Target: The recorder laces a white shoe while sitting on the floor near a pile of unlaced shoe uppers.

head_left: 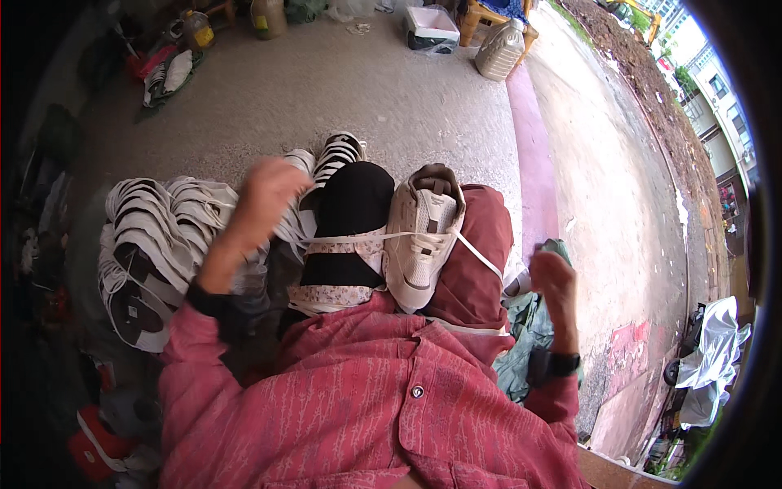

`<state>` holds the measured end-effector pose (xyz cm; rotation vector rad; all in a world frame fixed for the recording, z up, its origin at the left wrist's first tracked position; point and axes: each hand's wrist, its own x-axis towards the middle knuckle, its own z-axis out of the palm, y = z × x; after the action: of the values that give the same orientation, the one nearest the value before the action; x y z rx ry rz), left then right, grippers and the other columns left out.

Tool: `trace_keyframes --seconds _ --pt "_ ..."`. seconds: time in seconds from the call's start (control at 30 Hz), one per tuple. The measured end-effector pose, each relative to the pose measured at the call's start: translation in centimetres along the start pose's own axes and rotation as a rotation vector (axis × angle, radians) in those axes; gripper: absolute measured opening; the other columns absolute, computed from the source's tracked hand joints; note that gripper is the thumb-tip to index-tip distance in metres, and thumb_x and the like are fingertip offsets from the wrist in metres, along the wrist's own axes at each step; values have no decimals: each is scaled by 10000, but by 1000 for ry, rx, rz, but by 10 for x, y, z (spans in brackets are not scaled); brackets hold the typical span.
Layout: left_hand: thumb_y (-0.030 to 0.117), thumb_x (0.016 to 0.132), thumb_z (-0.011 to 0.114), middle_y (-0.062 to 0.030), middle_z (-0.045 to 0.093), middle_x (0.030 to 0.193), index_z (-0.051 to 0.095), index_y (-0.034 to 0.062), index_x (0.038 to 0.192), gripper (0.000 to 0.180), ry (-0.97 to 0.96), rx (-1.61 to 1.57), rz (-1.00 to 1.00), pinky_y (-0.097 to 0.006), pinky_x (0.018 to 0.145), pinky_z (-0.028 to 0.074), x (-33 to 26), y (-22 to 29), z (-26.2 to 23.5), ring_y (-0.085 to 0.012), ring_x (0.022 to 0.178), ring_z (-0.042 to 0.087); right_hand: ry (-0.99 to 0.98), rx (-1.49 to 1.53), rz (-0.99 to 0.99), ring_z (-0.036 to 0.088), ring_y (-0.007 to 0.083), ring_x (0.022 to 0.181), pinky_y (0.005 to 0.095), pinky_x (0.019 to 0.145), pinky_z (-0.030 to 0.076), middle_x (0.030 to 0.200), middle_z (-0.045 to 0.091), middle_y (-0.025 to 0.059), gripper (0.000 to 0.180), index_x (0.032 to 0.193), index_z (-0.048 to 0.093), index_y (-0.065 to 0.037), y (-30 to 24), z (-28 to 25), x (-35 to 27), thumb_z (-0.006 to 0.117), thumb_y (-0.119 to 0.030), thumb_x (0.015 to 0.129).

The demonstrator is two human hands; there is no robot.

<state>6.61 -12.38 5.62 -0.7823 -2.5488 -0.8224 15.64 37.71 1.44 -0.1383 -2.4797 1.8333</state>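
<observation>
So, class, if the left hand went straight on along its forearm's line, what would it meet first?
In the picture, the left hand would first meet the pale shoe upper just beyond it, though depth is unclear and it might pass above.

Daylight whitens the pale concrete pavement point(607, 187) at my right (dark, bent edges); my bare left hand point(275, 191) blurs.
</observation>
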Motion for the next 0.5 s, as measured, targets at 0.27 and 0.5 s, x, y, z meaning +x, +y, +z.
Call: trace_keyframes --seconds 0.27,0.5 --pt "219 874 576 -42 542 843 635 104 777 162 -182 12 286 -408 935 331 30 56 101 -227 917 522 -359 -585 -301 666 235 684 328 621 514 772 669 97 223 1116 614 -73 -64 126 37 638 -125 900" --pt "213 874 528 -54 553 797 625 105 748 192 -275 7 256 -424 966 318 31 53 111 -236 911 526 -398 -197 -282 539 52 595 235 526 431 693 612 -21 97 929 675 -45 -39 132 50 676 -135 893"
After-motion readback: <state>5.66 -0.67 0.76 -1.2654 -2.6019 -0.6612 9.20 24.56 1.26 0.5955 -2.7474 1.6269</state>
